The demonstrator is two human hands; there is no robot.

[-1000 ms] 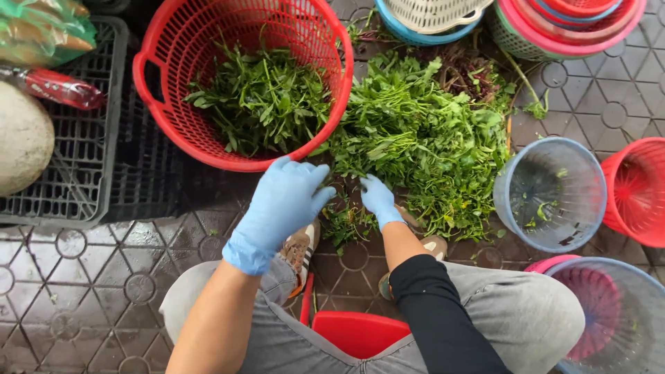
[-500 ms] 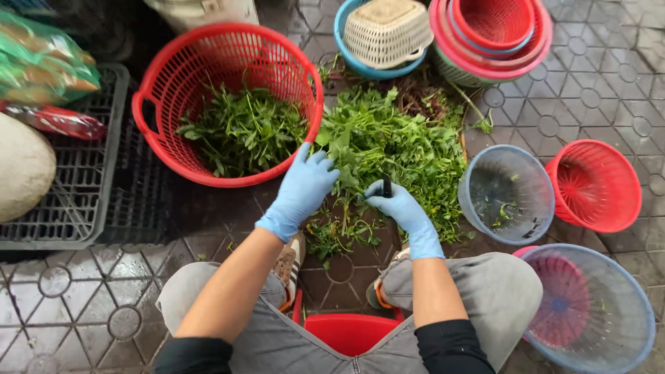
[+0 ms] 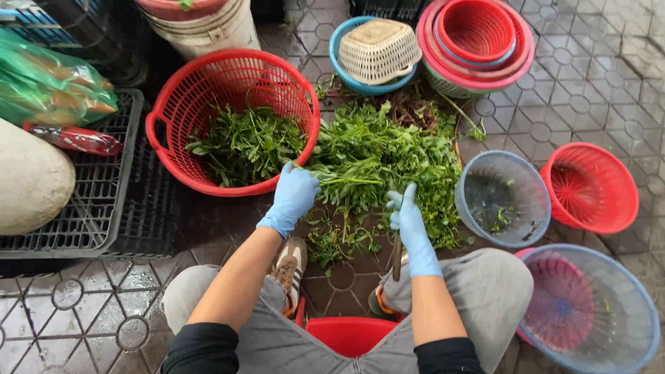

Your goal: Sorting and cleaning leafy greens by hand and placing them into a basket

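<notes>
Head view, change: both hands sit lower and farther apart than half a second ago; the left one has drawn a bunch of stems out of the pile.
Left hand [image 3: 294,196]: closed on stems at the left edge of the pile of greens [image 3: 388,159].
Right hand [image 3: 409,221]: at the pile's lower edge, fingers partly curled; whether it grips the dark stick beneath it cannot be told.
Red basket [image 3: 173,104]: just left of the pile, holding picked greens.
Grey basket [image 3: 502,201]: just right of the pile.
Meaning: sorting appears under way.

A wet patterned tile floor [image 3: 596,83] carries loose greens [image 3: 388,159], plastic baskets [image 3: 232,118] and a black crate [image 3: 104,208].
</notes>
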